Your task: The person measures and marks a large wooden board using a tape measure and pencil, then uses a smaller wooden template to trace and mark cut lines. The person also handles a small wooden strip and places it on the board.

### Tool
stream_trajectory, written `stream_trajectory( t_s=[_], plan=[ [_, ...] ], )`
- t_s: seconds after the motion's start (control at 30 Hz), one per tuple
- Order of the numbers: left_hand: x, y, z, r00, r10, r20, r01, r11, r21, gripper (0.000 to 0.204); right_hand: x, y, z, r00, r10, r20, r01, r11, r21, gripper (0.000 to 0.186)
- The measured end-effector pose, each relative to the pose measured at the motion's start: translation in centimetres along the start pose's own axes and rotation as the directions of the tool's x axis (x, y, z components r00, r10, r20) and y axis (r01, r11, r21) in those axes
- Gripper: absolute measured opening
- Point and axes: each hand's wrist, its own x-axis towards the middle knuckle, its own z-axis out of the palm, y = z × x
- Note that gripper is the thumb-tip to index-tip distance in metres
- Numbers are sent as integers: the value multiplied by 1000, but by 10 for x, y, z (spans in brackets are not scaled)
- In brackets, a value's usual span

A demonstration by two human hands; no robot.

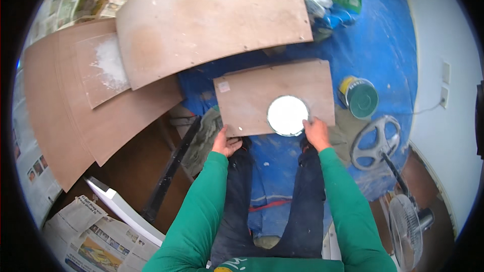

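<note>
A small pale plywood board [244,100] lies in front of me, with a round can of white paint [286,113] on its right part. My left hand [225,141] is at the board's near left corner, thumb at the edge and loosely bent fingers apart below it. My right hand [315,132] grips the can's rim at its near right side. A green-lidded bucket [363,98] stands right of the board.
Large plywood sheets [212,15] [60,100] lie beyond and left, one white-smeared. Plastic bags [333,0] sit on the blue sheet [383,45]. A fan base [373,143] and fan [406,229] are at right, beside the wall [438,45]. Newspapers [96,242] lie lower left.
</note>
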Motion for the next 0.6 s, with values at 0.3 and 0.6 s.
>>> stream_trajectory(
  t_s=[0.3, 0.6],
  plan=[
    [-94, 298, -19, 544, 718, -434, -837, 498, -226, 103, 54, -177, -156, 734, -382, -561, 620, 714, 325, 77],
    [-103, 342, -42, 539, 787, -299, -842, 510, -177, 73, 14, -219, -194, 750, -392, -532, 630, 669, 395, 63]
  ],
)
